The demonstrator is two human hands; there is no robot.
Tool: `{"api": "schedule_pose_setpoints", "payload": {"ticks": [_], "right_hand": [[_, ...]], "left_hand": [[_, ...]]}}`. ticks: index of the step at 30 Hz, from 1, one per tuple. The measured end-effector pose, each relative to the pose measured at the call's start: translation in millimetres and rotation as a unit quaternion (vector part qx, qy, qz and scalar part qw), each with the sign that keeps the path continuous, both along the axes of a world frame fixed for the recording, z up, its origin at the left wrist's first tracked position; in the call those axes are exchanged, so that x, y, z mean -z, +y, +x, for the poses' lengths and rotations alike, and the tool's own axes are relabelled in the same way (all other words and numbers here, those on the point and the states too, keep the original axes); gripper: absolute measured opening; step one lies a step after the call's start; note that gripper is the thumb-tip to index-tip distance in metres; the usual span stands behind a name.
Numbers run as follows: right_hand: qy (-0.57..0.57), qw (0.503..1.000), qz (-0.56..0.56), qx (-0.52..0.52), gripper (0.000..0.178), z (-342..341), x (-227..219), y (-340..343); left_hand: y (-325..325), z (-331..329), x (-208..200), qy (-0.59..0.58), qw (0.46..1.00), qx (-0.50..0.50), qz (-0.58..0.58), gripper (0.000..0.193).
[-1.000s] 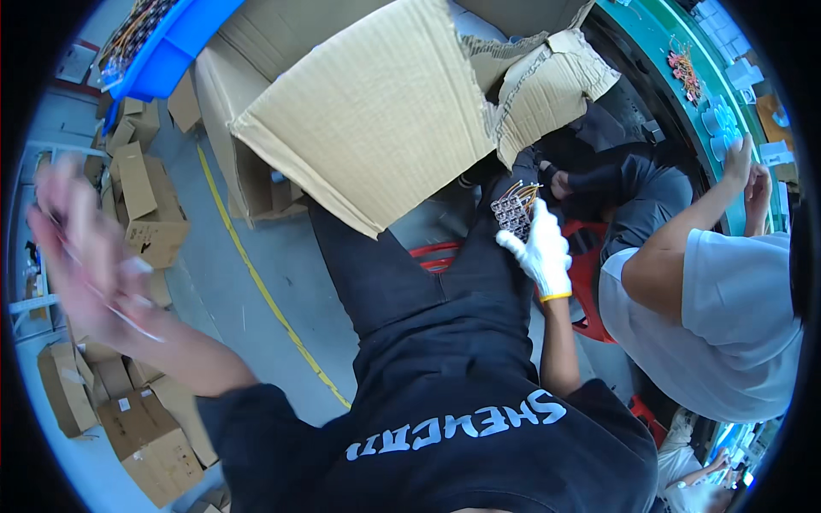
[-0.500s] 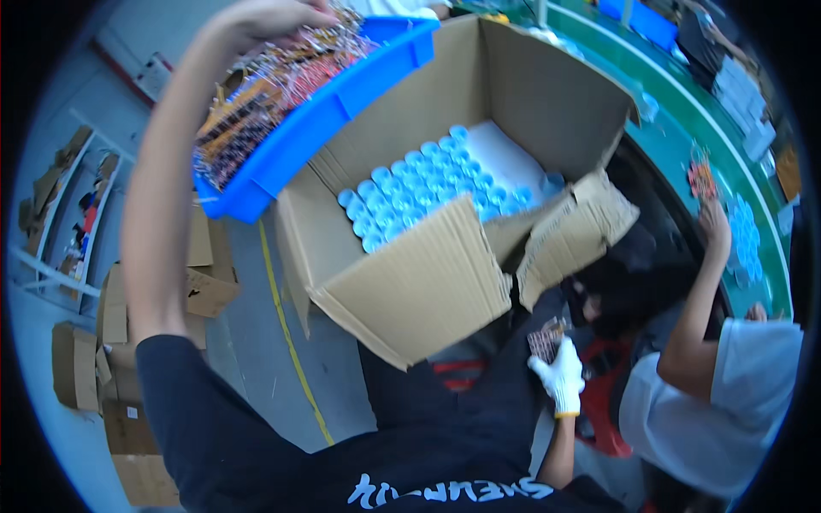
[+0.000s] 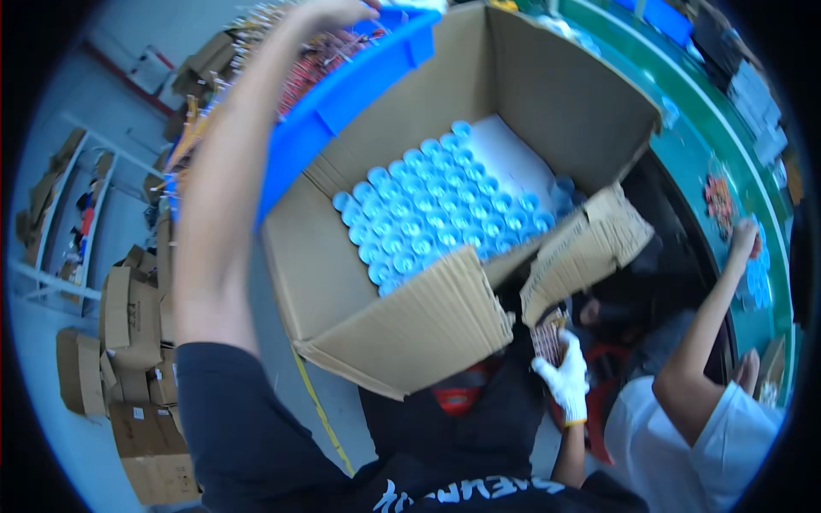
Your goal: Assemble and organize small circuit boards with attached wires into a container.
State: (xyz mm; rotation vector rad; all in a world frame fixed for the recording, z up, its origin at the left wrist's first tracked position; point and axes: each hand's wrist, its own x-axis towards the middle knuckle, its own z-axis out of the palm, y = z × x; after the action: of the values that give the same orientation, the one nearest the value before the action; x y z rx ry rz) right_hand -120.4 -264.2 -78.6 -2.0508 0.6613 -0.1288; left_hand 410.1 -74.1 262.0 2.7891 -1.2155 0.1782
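Note:
My right hand (image 3: 567,380), in a white knit glove, is closed around a small bunch of pink-and-dark patterned packets (image 3: 547,344) below the torn flap of the cardboard box. My bare left hand (image 3: 335,14) is at the top edge, over a blue plastic tray (image 3: 342,107) heaped with red, orange and dark wrapped packets (image 3: 318,68). Its fingers are mostly cut off or hidden, so I cannot tell what they hold. Inside the open cardboard box (image 3: 389,321) in front of me stand rows of translucent blue cups (image 3: 428,205), beside a white sheet (image 3: 510,154).
At right a co-worker's arm (image 3: 705,329) reaches over a green work surface (image 3: 697,171), where packets (image 3: 718,198) and more blue cups (image 3: 757,278) lie. Cardboard boxes (image 3: 141,342) are stacked at left near a white shelf rack (image 3: 94,222).
My left arm has swung right across the tray. My right hand, holding the packets, now shows nearer the box flap. The view has shifted, and the co-worker's hand is farther right.

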Motion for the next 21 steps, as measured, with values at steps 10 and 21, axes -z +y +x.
{"api": "schedule_pose_setpoints", "payload": {"ticks": [10, 21], "right_hand": [[-0.122, 0.947, 0.298, 0.002, 0.076, -14.2, 0.6, 43.5], [-0.284, 0.43, 0.857, 0.023, 0.076, -11.3, 34.8, 54.7]], "left_hand": [[223.9, -325.7, 53.2, -0.069, 0.953, -0.036, -0.293, 0.037], [39.3, -452.6, 517.7, 0.538, 0.829, -0.014, 0.15, 0.045]]}}
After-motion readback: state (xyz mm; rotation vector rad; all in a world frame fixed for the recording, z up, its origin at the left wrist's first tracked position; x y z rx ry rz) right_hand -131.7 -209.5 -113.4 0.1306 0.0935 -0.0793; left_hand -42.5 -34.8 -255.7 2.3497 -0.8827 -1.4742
